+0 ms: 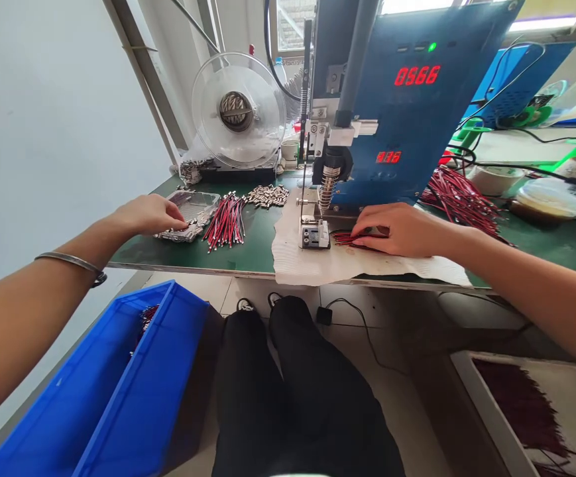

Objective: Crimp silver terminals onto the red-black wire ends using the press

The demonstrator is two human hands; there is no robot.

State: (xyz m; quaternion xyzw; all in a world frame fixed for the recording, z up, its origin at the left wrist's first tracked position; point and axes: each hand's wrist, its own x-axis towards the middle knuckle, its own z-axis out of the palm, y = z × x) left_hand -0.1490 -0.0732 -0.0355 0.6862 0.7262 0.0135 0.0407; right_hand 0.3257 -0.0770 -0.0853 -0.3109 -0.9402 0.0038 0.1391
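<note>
My left hand (151,215) reaches into a clear plastic tray (208,202) of small metal connectors (191,232). Its thumb and fingertips are pinched together among the parts, and what lies between them is too small to make out. Beside the machine's fixture (315,235), my right hand (392,228) has its fingers closed over thin red and black wires (345,238), whose ends point left toward the fixture. The soldering head (328,189) of a blue machine (402,119) stands above that fixture. Part of the wires is hidden beneath my right hand.
A bundle of red and black wires (225,222) and a pile of connectors (268,195) lie between tray and machine. More wires (461,202) lie at the right. A clear reel (240,109) stands behind. Below the table are a blue bin (143,384) and a white box (496,414).
</note>
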